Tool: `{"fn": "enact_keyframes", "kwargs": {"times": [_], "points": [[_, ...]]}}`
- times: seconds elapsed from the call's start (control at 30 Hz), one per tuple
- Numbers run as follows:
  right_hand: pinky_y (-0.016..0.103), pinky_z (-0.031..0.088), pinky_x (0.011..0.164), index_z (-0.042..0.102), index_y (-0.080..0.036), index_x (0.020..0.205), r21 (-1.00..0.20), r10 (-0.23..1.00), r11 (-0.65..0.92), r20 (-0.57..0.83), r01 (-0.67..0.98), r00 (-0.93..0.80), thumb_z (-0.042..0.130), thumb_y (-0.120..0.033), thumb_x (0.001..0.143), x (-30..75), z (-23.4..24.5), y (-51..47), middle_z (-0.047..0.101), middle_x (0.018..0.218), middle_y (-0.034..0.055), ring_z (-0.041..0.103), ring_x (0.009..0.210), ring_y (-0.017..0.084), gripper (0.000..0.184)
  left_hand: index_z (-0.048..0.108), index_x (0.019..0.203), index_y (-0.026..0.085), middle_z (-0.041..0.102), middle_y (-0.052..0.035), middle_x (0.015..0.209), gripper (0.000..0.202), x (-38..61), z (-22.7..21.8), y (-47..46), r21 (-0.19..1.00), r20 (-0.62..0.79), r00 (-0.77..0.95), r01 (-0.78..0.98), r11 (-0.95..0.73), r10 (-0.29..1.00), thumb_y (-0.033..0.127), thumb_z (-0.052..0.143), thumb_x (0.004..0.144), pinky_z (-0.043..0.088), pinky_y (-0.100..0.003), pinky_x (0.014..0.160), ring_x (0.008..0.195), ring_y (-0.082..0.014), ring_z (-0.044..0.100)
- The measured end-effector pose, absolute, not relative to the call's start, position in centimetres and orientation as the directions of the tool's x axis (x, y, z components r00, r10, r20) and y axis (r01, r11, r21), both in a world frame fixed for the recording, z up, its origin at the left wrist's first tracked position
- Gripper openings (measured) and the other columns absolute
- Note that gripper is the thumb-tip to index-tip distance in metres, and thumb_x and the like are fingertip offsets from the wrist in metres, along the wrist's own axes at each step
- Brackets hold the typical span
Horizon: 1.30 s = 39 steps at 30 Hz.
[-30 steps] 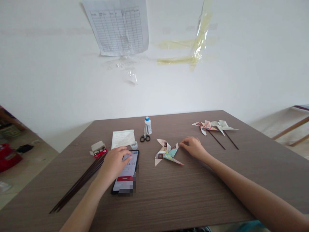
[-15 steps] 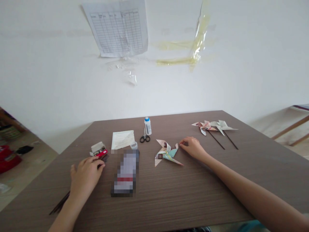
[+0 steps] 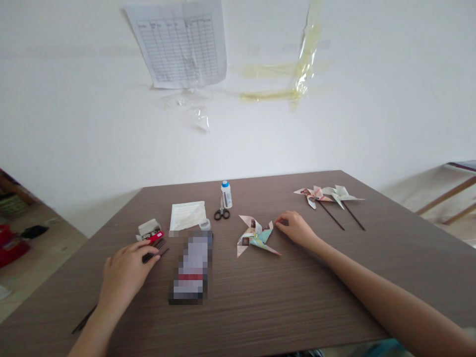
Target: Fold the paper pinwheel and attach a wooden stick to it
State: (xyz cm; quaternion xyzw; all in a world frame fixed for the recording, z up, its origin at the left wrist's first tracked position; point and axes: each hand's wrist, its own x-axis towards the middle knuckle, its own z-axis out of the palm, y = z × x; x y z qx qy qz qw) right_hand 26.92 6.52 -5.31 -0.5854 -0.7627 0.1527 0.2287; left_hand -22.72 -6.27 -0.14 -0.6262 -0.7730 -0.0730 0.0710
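Note:
My left hand (image 3: 126,270) is closed over a bundle of thin dark sticks (image 3: 160,244) on the left of the table, thumb and fingers around them. The sticks' other ends (image 3: 85,320) show beyond my forearm; their middle is hidden. On the right, my right hand (image 3: 295,228) rests with curled fingers, its fingertips at the upper right tip of a folded paper pinwheel (image 3: 256,238). Whether the fingertips touch that tip or pinch something small, I cannot tell. The pinwheel lies flat, without a visible stick.
An open small box (image 3: 149,230) sits just beyond my left hand. A blurred phone-like object (image 3: 191,267) lies mid-table, near a white packet (image 3: 188,215) and a small clear cup (image 3: 205,224). Scissors (image 3: 222,214) and a blue-capped bottle (image 3: 226,195) stand behind. Two pinwheels on sticks (image 3: 330,196) lie far right.
My left hand has shifted slightly left and toward me; one stick end now pokes out apart from the others. My right hand and the pinwheel have stayed in place.

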Motion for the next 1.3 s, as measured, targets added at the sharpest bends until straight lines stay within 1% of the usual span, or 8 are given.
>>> {"fn": "enact_keyframes", "kwargs": {"times": [0.17, 0.27, 0.43, 0.7, 0.87, 1.03, 1.13, 1.3], "points": [[0.042, 0.056, 0.113, 0.094, -0.023, 0.105, -0.497, 0.961, 0.275, 0.177, 0.823, -0.214, 0.072, -0.020, 0.106, 26.9, -5.2, 6.5, 0.092, 0.120, 0.0124, 0.082, 0.124, 0.033, 0.022, 0.095, 0.095, 0.041, 0.086, 0.0068, 0.155, 0.029, -23.6, -0.2, -6.4, -0.006, 0.135, -0.277, 0.960, 0.280, 0.951, 0.031, 0.069, 0.105, 0.046, -0.080, 0.129, 0.156, -0.0501, 0.064], [0.040, 0.057, 0.112, 0.094, -0.024, 0.104, -0.489, 0.959, 0.281, 0.180, 0.826, -0.220, 0.072, -0.019, 0.106, 26.9, -5.1, 6.4, 0.092, 0.119, 0.0117, 0.083, 0.124, 0.033, 0.022, 0.095, 0.094, 0.041, 0.085, 0.0120, 0.156, 0.032, -23.5, -0.4, -6.4, -0.020, 0.114, -0.292, 0.955, 0.296, 0.949, 0.030, 0.068, 0.108, 0.040, -0.083, 0.132, 0.158, -0.0496, 0.061], [0.041, 0.057, 0.114, 0.094, -0.023, 0.104, -0.493, 0.956, 0.289, 0.190, 0.821, -0.223, 0.071, -0.017, 0.106, 26.7, -4.9, 6.3, 0.093, 0.119, 0.0119, 0.083, 0.124, 0.033, 0.023, 0.096, 0.096, 0.038, 0.082, 0.0080, 0.162, 0.038, -23.0, -0.7, -6.2, -0.059, 0.117, -0.283, 0.955, 0.291, 0.952, 0.028, 0.062, 0.111, 0.043, -0.082, 0.132, 0.159, -0.0476, 0.061], [0.041, 0.058, 0.112, 0.094, -0.024, 0.102, -0.502, 0.957, 0.287, 0.191, 0.816, -0.219, 0.072, -0.017, 0.104, 26.7, -4.8, 6.2, 0.093, 0.116, 0.0116, 0.084, 0.122, 0.033, 0.023, 0.097, 0.095, 0.031, 0.079, -0.0164, 0.164, 0.034, -22.6, -0.4, -6.2, 0.041, 0.159, -0.232, 0.973, 0.229, 0.960, 0.029, 0.065, 0.108, 0.056, -0.082, 0.123, 0.152, -0.0528, 0.070], [0.041, 0.058, 0.112, 0.093, -0.024, 0.099, -0.516, 0.959, 0.278, 0.201, 0.810, -0.201, 0.073, -0.017, 0.103, 26.5, -4.9, 6.1, 0.093, 0.114, 0.0115, 0.083, 0.121, 0.033, 0.021, 0.095, 0.091, 0.035, 0.080, -0.0094, 0.165, 0.030, -20.7, 0.9, -5.4, 0.063, 0.159, -0.284, 0.959, 0.278, 0.945, 0.037, 0.069, 0.104, 0.054, -0.085, 0.125, 0.157, -0.0530, 0.066], [0.041, 0.058, 0.111, 0.092, -0.024, 0.099, -0.513, 0.957, 0.284, 0.201, 0.810, -0.209, 0.072, -0.017, 0.104, 26.5, -5.1, 6.0, 0.092, 0.116, 0.0119, 0.083, 0.121, 0.033, 0.022, 0.093, 0.085, 0.033, 0.083, -0.0051, 0.160, 0.026, -18.2, 2.2, -3.8, 0.184, 0.166, -0.192, 0.970, 0.161, 0.967, 0.039, 0.072, 0.099, 0.057, -0.068, 0.131, 0.151, -0.0436, 0.074], [0.041, 0.058, 0.112, 0.093, -0.024, 0.099, -0.508, 0.956, 0.289, 0.200, 0.811, -0.215, 0.071, -0.017, 0.104, 26.5, -5.1, 6.0, 0.092, 0.116, 0.0116, 0.083, 0.122, 0.033, 0.023, 0.094, 0.087, 0.030, 0.085, -0.0082, 0.157, 0.026, -15.9, 2.5, -2.8, 0.269, 0.154, -0.091, 0.962, 0.047, 0.984, 0.038, 0.072, 0.097, 0.055, -0.055, 0.136, 0.148, -0.0393, 0.077], [0.042, 0.057, 0.112, 0.093, -0.024, 0.100, -0.516, 0.959, 0.279, 0.190, 0.810, -0.209, 0.072, -0.018, 0.104, 26.4, -4.9, 6.0, 0.092, 0.117, 0.0111, 0.082, 0.123, 0.034, 0.022, 0.095, 0.089, 0.029, 0.082, -0.0082, 0.162, 0.019, -10.5, 2.4, -1.5, 0.304, 0.122, -0.002, 0.952, -0.035, 0.993, 0.029, 0.077, 0.096, 0.049, -0.056, 0.141, 0.157, -0.0413, 0.070]]}}
